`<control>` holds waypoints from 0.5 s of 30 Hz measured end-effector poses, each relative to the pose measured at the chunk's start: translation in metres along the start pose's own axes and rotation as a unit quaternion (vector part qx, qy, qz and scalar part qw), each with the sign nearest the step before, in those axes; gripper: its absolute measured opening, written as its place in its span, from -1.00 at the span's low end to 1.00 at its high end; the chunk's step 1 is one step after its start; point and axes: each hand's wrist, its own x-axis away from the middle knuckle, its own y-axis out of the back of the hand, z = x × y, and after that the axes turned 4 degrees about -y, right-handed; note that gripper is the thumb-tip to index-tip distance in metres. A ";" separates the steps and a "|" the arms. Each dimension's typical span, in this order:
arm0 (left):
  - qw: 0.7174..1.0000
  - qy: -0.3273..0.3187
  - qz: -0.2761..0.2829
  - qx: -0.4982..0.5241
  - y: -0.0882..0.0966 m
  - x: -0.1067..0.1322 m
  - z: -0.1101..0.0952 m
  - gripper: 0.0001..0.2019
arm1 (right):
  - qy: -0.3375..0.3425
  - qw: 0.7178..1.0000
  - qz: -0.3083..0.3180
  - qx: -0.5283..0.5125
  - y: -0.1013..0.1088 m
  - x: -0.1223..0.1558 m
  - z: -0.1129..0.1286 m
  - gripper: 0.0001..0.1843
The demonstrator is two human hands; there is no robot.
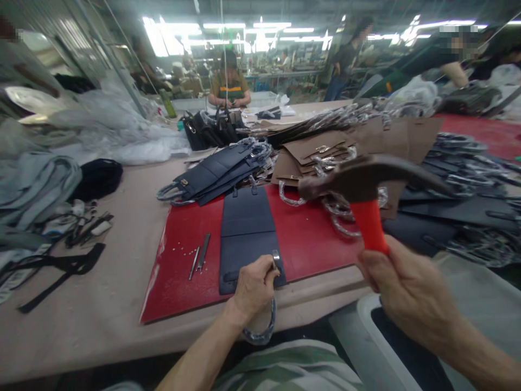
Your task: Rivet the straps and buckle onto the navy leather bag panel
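My right hand [411, 293] grips the red handle of a claw hammer [366, 179], its dark head raised in the air over the right part of the red board. My left hand [254, 285] is closed in a pinch at the near right corner of a navy bag panel [248, 217]. Between its fingertips shows a small shiny metal piece [275, 256]; its exact kind is unclear. A plastic-wrapped handle [262, 334] loops down past the table edge below that hand. The panel lies flat on the red board [313, 239].
Two thin metal tools [199, 256] lie left of the panel, among small white bits. Beyond are stacked navy panels [220, 168] and brown panels [313, 146]. More wrapped navy pieces [468, 206] lie right. Black straps [69, 266] lie left. A person [230, 87] sits across the table.
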 end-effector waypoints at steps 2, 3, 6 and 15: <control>1.000 -0.002 0.002 -0.001 0.000 0.001 0.000 -0.86 | 0.091 0.991 0.027 0.093 0.001 0.003 -0.004 -0.62; 1.000 -0.003 0.001 -0.001 0.000 0.001 0.001 -0.86 | 0.123 0.982 0.050 0.131 0.002 0.004 -0.005 -0.63; 1.000 -0.008 -0.008 0.004 0.000 0.002 0.001 -0.86 | 0.139 0.977 0.063 0.151 0.013 0.002 0.002 -0.66; 1.000 -0.006 0.004 -0.016 0.002 0.001 0.000 -0.87 | 0.085 0.989 0.082 0.092 0.012 0.004 0.005 -0.62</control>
